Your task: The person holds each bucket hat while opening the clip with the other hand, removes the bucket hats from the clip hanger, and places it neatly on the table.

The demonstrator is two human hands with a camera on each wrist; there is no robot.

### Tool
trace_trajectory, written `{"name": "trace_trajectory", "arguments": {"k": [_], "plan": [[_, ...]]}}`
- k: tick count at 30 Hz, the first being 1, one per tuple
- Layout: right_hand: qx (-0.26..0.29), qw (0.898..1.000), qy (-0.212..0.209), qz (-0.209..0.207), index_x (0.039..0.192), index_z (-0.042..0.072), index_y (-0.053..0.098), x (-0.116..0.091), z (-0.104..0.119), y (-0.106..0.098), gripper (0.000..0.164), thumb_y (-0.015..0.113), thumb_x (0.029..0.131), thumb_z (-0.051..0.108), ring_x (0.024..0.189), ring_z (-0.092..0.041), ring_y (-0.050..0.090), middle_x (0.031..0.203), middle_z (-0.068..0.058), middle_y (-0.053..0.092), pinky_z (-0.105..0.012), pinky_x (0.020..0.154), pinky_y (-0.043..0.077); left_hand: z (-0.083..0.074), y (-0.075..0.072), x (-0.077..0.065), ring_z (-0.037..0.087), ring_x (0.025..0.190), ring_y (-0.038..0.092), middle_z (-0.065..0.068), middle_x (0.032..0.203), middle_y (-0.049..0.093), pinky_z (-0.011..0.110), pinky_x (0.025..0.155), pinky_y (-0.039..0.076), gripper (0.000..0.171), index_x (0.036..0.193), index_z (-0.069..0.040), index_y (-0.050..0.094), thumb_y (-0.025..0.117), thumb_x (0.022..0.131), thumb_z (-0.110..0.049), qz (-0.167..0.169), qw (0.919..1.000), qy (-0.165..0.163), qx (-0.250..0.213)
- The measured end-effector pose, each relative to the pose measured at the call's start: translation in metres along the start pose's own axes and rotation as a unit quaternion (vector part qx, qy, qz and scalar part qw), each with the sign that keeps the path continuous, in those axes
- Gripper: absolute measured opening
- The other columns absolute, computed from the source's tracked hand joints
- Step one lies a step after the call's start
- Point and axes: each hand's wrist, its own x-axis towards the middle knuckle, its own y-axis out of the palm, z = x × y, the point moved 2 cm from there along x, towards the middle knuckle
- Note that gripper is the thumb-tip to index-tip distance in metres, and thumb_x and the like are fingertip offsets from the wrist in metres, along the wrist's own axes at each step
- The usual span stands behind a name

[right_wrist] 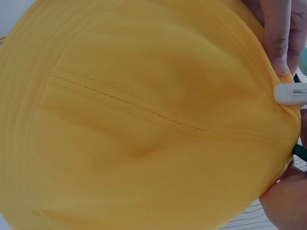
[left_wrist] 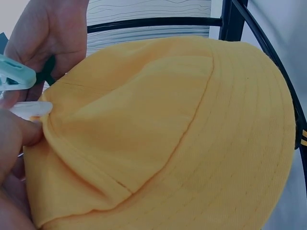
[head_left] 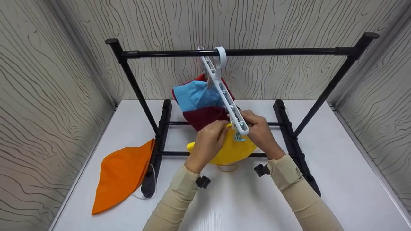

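Note:
A yellow brimmed hat hangs under the near end of a white clip hanger. My left hand pinches the hat's edge between thumb and fingers, beside a white clip whose tip sits on that edge. My right hand is across the hanger from it, its fingers at a dark green clip by the hat's edge; they are partly hidden behind the hat. A teal clip dangles from the hanger's end. Behind the yellow hat hang light blue cloth and dark red cloth.
A black rack carries the hanger's hook on its top bar; its feet stand on the white table. An orange hat with a white cord lies by the rack's left foot. Patterned panels enclose the table at the back and sides.

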Motion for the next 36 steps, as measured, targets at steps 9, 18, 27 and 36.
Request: {"name": "trace_trajectory", "arguments": {"k": [9,18,27,36], "plan": [[0.001,1.000,-0.004,-0.006,0.120,0.007,0.068,0.0005,0.0011,0.0001,0.030,0.065,0.092,0.014,0.102,-0.015,0.057,0.113,0.001,0.066,-0.021,0.093,0.050,-0.0012,-0.0004,0.0002,0.014,0.096,0.065,0.000,0.108,0.069,0.020,0.093,0.050,0.025,0.119,-0.009,0.063,0.058,0.096,-0.017,0.000,1.0000,-0.007,0.003],[0.011,1.000,-0.002,-0.011,0.119,0.003,0.068,0.0006,0.0017,0.0009,0.030,0.066,0.090,0.012,0.102,-0.015,0.057,0.111,0.000,0.066,-0.021,0.092,0.050,-0.0001,0.0004,0.0000,0.013,0.096,0.065,0.000,0.109,0.069,0.020,0.093,0.050,0.025,0.119,-0.009,0.063,0.057,0.096,-0.018,0.003,1.0000,-0.009,-0.001],[0.021,0.999,-0.002,-0.029,0.118,0.006,0.069,0.0000,0.0003,0.0020,0.029,0.067,0.089,0.009,0.101,-0.016,0.057,0.108,-0.001,0.066,-0.022,0.091,0.051,0.0024,0.0031,-0.0016,0.013,0.095,0.065,0.001,0.108,0.069,0.020,0.093,0.050,0.026,0.119,-0.009,0.063,0.058,0.095,-0.017,0.008,0.9998,-0.018,-0.008],[0.028,0.999,-0.017,-0.029,0.113,0.003,0.071,0.0008,0.0000,0.0037,0.025,0.065,0.089,0.004,0.101,-0.015,0.057,0.108,0.000,0.067,-0.021,0.089,0.051,0.0031,0.0030,-0.0024,0.013,0.094,0.065,0.000,0.107,0.069,0.020,0.093,0.051,0.025,0.118,-0.009,0.063,0.058,0.096,-0.017,0.008,0.9997,-0.024,0.002]]}}
